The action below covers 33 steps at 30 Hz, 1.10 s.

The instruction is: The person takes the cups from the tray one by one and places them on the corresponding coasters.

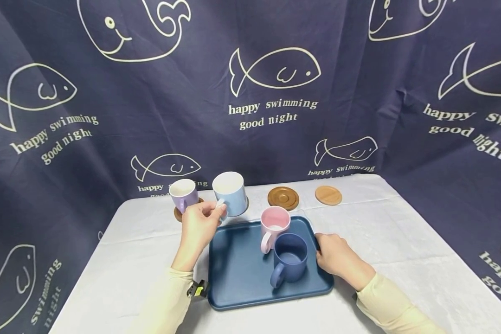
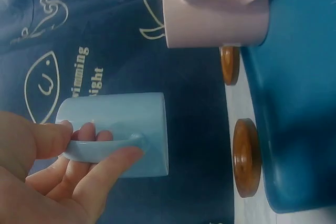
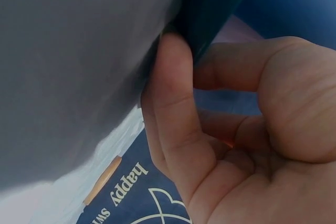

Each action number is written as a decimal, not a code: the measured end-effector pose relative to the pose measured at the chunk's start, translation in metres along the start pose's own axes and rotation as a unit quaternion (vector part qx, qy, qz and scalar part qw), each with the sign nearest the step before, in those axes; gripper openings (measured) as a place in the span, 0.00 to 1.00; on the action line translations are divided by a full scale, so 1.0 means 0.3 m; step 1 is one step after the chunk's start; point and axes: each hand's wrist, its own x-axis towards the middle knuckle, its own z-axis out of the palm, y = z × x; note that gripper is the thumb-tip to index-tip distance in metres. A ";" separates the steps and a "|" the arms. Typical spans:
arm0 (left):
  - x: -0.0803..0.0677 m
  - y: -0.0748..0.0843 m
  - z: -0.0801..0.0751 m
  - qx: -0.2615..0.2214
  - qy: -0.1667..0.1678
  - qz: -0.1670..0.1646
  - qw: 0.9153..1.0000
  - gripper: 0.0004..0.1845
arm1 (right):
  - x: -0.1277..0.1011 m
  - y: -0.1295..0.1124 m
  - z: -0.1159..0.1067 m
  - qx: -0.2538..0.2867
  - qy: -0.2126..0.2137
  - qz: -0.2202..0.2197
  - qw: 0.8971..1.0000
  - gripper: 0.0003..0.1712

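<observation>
My left hand (image 1: 212,214) pinches the handle of a light blue mug (image 1: 230,192) just past the far left corner of a dark blue tray (image 1: 238,273). In the left wrist view, thumb and fingers (image 2: 107,148) curl round that handle of the light blue mug (image 2: 123,116). I cannot tell whether the mug rests on the table. My right hand (image 1: 330,253) grips the tray's right rim. In the right wrist view, its thumb (image 3: 176,93) presses the tray edge (image 3: 210,9). A pink mug (image 1: 274,225) and a dark blue mug (image 1: 290,255) stand on the tray.
A purple mug (image 1: 183,194) sits on a coaster at the back left. A dark wooden coaster (image 1: 283,198) and a lighter one (image 1: 328,195) lie at the back. White cloth covers the table (image 1: 401,241). A navy fish-print curtain (image 1: 275,93) hangs behind.
</observation>
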 end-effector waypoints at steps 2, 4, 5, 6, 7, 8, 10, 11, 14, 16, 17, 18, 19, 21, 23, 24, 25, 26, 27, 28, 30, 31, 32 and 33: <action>0.022 -0.005 0.015 -0.013 0.009 -0.007 1.000 0.08 | 0.000 0.002 0.001 0.001 -0.001 0.002 1.000 0.05; 0.042 -0.011 0.031 -0.016 0.022 -0.016 1.000 0.08 | 0.000 0.002 0.001 0.001 -0.001 0.002 1.000 0.05; 0.052 -0.014 0.040 -0.016 0.030 -0.017 0.999 0.07 | 0.000 0.002 0.001 0.001 -0.001 0.002 1.000 0.05; 0.061 -0.016 0.049 -0.013 0.038 -0.018 0.999 0.07 | -0.001 0.001 0.000 0.001 -0.002 0.002 1.000 0.05; 0.069 -0.018 0.058 -0.010 0.047 -0.017 0.999 0.07 | 0.000 0.001 0.000 0.001 -0.001 0.002 1.000 0.05; 0.077 -0.020 0.068 -0.004 0.056 -0.017 0.998 0.06 | 0.000 0.001 0.000 0.001 -0.001 0.000 1.000 0.05; 0.090 -0.027 0.090 0.008 0.074 -0.019 0.997 0.06 | -0.001 0.000 0.000 -0.001 0.000 -0.001 1.000 0.05; 0.096 -0.030 0.100 0.012 0.080 -0.021 0.996 0.06 | -0.001 0.001 0.000 -0.001 0.001 -0.001 1.000 0.05; 0.111 -0.044 0.134 0.019 0.092 -0.039 0.995 0.06 | -0.002 0.002 0.002 -0.003 0.003 -0.002 1.000 0.06; 0.120 -0.056 0.154 0.020 0.098 -0.047 0.994 0.06 | -0.001 0.002 0.004 -0.006 0.004 -0.002 1.000 0.06; 0.124 -0.065 0.163 0.021 0.100 -0.052 0.993 0.06 | -0.001 0.003 0.006 -0.006 0.004 -0.002 1.000 0.06; 0.127 -0.075 0.172 0.021 0.103 -0.055 0.993 0.07 | -0.001 0.002 0.007 -0.005 0.002 -0.001 1.000 0.06; 0.131 -0.084 0.180 0.022 0.107 -0.056 0.992 0.07 | -0.001 0.001 0.007 -0.005 0.001 -0.001 1.000 0.06; 0.136 -0.102 0.194 0.025 0.114 -0.058 0.992 0.07 | -0.002 -0.001 0.009 -0.004 0.001 0.000 1.000 0.06; 0.142 -0.117 0.208 0.027 0.117 -0.062 0.991 0.07 | -0.002 -0.003 0.008 -0.002 0.000 0.000 1.000 0.06; 0.145 -0.121 0.214 0.026 0.118 -0.064 0.991 0.07 | -0.003 -0.003 0.008 -0.002 0.000 0.001 1.000 0.06; 0.148 -0.124 0.219 0.027 0.119 -0.068 0.990 0.07 | -0.002 -0.003 0.008 -0.002 0.001 0.000 1.000 0.06; 0.150 -0.127 0.224 0.027 0.119 -0.073 0.990 0.08 | -0.002 -0.003 0.007 -0.003 0.001 0.001 1.000 0.06; 0.152 -0.129 0.230 0.026 0.119 -0.078 0.990 0.08 | -0.002 -0.002 0.007 -0.003 0.001 0.002 1.000 0.06; 0.153 -0.131 0.234 0.026 0.119 -0.080 0.989 0.08 | -0.001 -0.002 0.006 -0.003 0.001 0.002 1.000 0.06; 0.153 -0.134 0.244 0.024 0.120 -0.087 0.989 0.07 | -0.001 0.000 0.006 -0.003 0.001 0.004 1.000 0.06; 0.153 -0.136 0.250 0.023 0.121 -0.089 0.988 0.07 | -0.001 0.000 0.006 -0.003 0.001 0.003 1.000 0.06; 0.153 -0.138 0.256 0.022 0.123 -0.091 0.988 0.07 | -0.002 0.002 0.007 -0.004 0.002 0.004 1.000 0.06; 0.152 -0.140 0.262 0.020 0.124 -0.092 0.988 0.07 | -0.002 0.003 0.008 -0.004 0.002 0.005 1.000 0.06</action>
